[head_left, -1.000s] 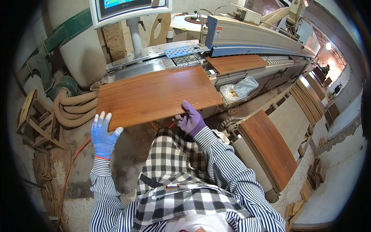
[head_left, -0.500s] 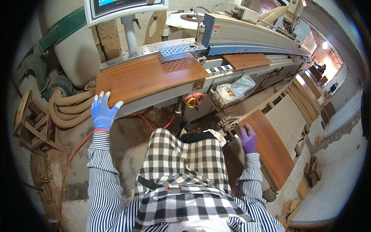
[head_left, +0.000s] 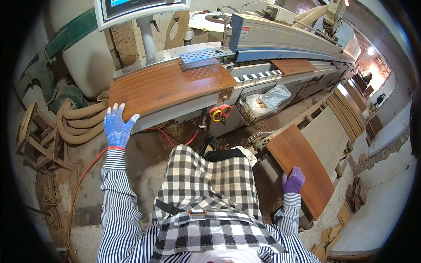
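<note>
Small orange-edged patch (head_left: 197, 213) sat on checked apron (head_left: 210, 179). Right hand (head_left: 294, 180) lay on brown board (head_left: 302, 155); whether gripping, I couldn't tell. Left hand (head_left: 116, 126), fingers loosely spread, touched near corner of reddish-brown panel (head_left: 162, 87): rectangular, wood-grained, glossy, lying flat on machine surface (head_left: 175, 115). Beyond, red-and-white label (head_left: 245, 32), blue screen (head_left: 117, 3); writing too small.

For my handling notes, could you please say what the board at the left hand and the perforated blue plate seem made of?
Board: wood or wood-look laminate, smooth and semi-glossy, judging by its brown grain and sheen. Perforated blue plate: probably painted metal or plastic; its even colour and neat holes leave that open.
</note>
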Demonstrator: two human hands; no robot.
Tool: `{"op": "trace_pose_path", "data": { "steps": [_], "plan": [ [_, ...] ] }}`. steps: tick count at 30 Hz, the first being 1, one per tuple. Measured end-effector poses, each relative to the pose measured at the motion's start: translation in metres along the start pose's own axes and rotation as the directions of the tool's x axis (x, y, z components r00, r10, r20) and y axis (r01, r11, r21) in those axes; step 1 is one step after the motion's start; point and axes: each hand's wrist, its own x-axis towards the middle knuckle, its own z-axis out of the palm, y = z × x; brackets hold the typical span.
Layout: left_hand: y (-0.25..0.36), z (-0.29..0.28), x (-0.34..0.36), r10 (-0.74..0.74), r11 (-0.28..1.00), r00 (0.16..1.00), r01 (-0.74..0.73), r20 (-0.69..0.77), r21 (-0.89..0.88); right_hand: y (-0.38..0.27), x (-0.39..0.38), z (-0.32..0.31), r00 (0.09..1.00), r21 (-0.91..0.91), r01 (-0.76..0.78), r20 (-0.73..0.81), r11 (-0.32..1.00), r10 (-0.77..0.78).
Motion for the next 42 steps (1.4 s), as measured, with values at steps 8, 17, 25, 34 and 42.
{"op": "trace_pose_path", "data": {
  "steps": [8,17,25,34,42],
  "plan": [
    [-0.001,0.003,0.001,0.014,1.0,1.0,-0.014,-0.011,0.007,-0.036,-0.053,0.008,0.966,0.834,-0.26,0.216,0.487,0.145],
    [-0.002,0.004,0.001,0.007,1.0,1.0,-0.007,0.003,0.014,0.04,-0.059,0.062,0.504,0.671,-0.185,0.692,-0.718,0.517],
    [-0.011,0.002,0.002,0.058,0.998,0.998,-0.058,0.035,-0.008,0.034,-0.055,0.066,0.456,0.711,-0.161,0.669,-0.684,0.588],
    [-0.052,-0.002,-0.013,0.027,0.992,0.999,-0.031,-0.031,-0.122,0.031,-0.053,0.068,0.427,0.732,-0.168,0.658,-0.66,0.62],
    [-0.073,0.008,-0.013,0.044,0.896,0.999,-0.049,-0.022,-0.441,0.026,-0.049,0.063,0.394,0.736,-0.175,0.661,-0.654,0.639]
  ]
}}
